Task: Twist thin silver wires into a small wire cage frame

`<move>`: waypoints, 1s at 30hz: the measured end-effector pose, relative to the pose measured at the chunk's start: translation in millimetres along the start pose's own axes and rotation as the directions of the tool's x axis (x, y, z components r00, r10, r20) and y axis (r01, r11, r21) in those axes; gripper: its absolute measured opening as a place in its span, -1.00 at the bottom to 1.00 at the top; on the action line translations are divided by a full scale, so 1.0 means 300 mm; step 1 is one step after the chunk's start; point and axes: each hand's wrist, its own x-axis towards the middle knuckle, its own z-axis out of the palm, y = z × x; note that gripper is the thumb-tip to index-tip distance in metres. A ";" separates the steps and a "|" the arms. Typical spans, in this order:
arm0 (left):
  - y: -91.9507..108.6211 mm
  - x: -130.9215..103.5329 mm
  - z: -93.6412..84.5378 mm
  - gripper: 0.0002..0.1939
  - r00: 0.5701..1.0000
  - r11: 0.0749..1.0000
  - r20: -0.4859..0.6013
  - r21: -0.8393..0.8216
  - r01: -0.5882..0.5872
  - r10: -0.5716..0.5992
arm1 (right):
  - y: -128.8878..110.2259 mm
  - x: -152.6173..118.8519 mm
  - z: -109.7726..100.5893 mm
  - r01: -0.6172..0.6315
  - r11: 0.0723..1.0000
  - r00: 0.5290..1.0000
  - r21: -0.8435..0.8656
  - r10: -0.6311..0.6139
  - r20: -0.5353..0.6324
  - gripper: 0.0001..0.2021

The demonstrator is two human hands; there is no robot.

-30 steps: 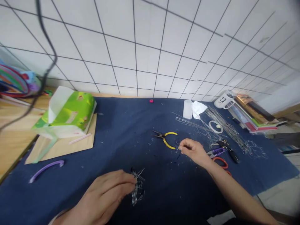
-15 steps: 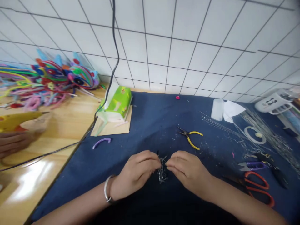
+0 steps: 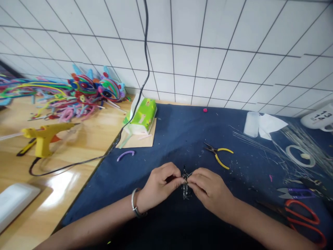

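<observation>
A small bundle of twisted silver wire (image 3: 185,191), with thin ends sticking out, is held upright between both hands, low over the dark blue cloth. My left hand (image 3: 162,182), a silver bangle (image 3: 133,203) at its wrist, pinches the wire bundle with thumb and forefinger from the left. From the right, my right hand (image 3: 212,187) grips near the bundle's top with fingertips pressed together. The fingers cover part of the wire. Beyond my hands lie pliers (image 3: 218,155) with yellow handles, jaws pointing away to the left.
To the right are scissors (image 3: 303,217), purple snips (image 3: 299,192), loose wires (image 3: 307,142) and a tape roll (image 3: 291,158). A yellow glue gun (image 3: 44,139), colourful fuzzy figures (image 3: 110,89) and a green tissue pack (image 3: 143,113) are at left. A black cord (image 3: 148,55) hangs across.
The view has swung left, so things appear further right. Another person's hand at the glue gun is gone from view, and the gun stands on the wooden table. My left thumb and forefinger form a wider loop.
</observation>
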 end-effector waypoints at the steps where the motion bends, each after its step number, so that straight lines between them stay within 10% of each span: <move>1: 0.003 0.001 0.002 -0.88 0.999 0.999 0.020 -0.020 0.028 -0.027 | 0.003 -0.003 0.002 0.001 1.000 1.000 -0.004 -0.001 -0.009 -0.84; 7: 0.020 0.007 0.008 -0.83 0.967 0.949 0.115 -0.194 0.247 -0.228 | 0.011 -0.012 0.011 0.006 1.000 1.000 -0.019 -0.006 -0.018 -0.85; 13: 0.020 0.005 -0.002 -0.79 0.832 0.730 0.349 -0.407 0.549 -0.432 | 0.005 -0.008 0.010 -0.004 1.000 1.000 0.003 0.004 -0.023 -0.83; 30: 0.056 -0.004 0.015 -0.88 0.989 0.987 0.071 -0.086 0.136 -0.131 | 0.013 -0.031 0.020 0.019 0.986 0.995 -0.163 -0.002 0.104 -0.79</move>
